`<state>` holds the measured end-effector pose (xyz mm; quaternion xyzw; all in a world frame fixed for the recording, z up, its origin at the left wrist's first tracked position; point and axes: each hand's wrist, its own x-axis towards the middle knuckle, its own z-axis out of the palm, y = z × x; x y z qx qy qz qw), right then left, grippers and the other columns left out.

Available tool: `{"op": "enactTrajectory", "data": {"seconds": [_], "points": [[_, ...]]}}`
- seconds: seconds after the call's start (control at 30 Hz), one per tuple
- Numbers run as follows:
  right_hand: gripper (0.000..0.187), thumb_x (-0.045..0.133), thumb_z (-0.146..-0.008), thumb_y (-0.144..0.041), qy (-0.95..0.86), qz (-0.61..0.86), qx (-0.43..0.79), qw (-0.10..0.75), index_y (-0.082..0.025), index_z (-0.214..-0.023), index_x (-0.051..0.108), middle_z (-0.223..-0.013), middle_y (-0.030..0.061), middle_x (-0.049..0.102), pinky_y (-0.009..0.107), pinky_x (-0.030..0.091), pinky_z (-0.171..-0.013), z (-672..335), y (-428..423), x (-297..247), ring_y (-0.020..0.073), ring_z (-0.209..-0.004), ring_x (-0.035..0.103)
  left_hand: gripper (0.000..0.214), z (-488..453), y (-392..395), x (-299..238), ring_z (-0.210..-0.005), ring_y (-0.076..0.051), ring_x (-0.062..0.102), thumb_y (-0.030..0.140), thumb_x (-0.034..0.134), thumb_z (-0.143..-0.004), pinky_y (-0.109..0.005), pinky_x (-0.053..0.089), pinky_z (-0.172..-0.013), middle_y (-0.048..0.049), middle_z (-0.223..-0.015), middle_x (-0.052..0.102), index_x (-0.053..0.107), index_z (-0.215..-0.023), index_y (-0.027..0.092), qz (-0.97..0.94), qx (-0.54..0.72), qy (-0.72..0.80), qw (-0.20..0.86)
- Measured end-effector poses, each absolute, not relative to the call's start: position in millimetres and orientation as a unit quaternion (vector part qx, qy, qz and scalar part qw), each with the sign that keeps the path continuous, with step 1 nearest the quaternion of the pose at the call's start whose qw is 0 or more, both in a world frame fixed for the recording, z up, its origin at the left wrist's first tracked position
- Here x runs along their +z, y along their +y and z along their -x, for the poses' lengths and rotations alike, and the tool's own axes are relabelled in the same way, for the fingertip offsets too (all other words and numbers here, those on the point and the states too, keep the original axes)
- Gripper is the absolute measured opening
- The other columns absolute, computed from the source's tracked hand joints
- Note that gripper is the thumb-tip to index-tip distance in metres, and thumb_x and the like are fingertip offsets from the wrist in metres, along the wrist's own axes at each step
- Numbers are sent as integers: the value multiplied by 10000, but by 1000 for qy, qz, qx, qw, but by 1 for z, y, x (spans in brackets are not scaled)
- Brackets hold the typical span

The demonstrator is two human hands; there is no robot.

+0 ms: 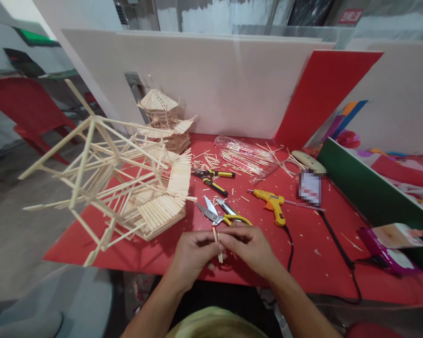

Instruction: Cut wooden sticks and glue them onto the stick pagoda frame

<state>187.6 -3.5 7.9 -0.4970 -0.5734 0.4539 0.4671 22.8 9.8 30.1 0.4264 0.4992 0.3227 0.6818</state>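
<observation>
Close to the table's front edge, my left hand (192, 256) and my right hand (252, 249) meet, fingers closed around short wooden sticks (216, 240). The sticks stand roughly side by side between my fingertips; their exact number is partly hidden. Just beyond my hands lie scissors (213, 216) with yellow handles, blades apart, and a utility knife (228, 207). Black-and-yellow pliers (216, 180) rest farther back. On the left is a large stick-built frame (93, 122) with a slatted roof section (160, 211) beside it. A red curved thing under my hands is mostly covered.
A yellow glue gun (273, 203) with a cord lies to the right. Behind are a plastic bag of sticks (246, 152), loose stick pieces (206, 161) and a small pagoda model (160, 110). A green board (373, 185) borders the right side. White panels (232, 84) stand behind the red table (303, 263).
</observation>
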Motion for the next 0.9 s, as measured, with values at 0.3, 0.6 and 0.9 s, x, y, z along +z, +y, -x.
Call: {"op": "enactTrajectory", "data": {"seconds": [0.3,0.6,0.9], "points": [[269,749,-736,-449,-469,502,554,470,-180,-734,752,-652,9,632,252,468,-578,-175,8,13,122,-602,550,369,-22,2,24,-623,-244,720,453,804,-664,-248,531,-463,-128,-685,738,752,-753,98,-362,311,471,742],[277,808,-659,-421,-433,518,566,473,-161,-730,745,-715,21,673,260,469,-655,-175,13,11,131,-675,569,366,-22,2,25,-707,-271,744,346,884,-561,-272,577,-536,-132,-780,753,739,-781,91,-297,305,464,777],[417,706,-753,-562,-429,469,645,425,-148,-704,702,-525,-31,546,223,375,-467,-174,8,3,80,-466,452,318,-17,1,21,-690,-265,748,351,853,-623,-227,555,-470,-109,-717,742,712,-757,100,-293,298,460,784]]}}
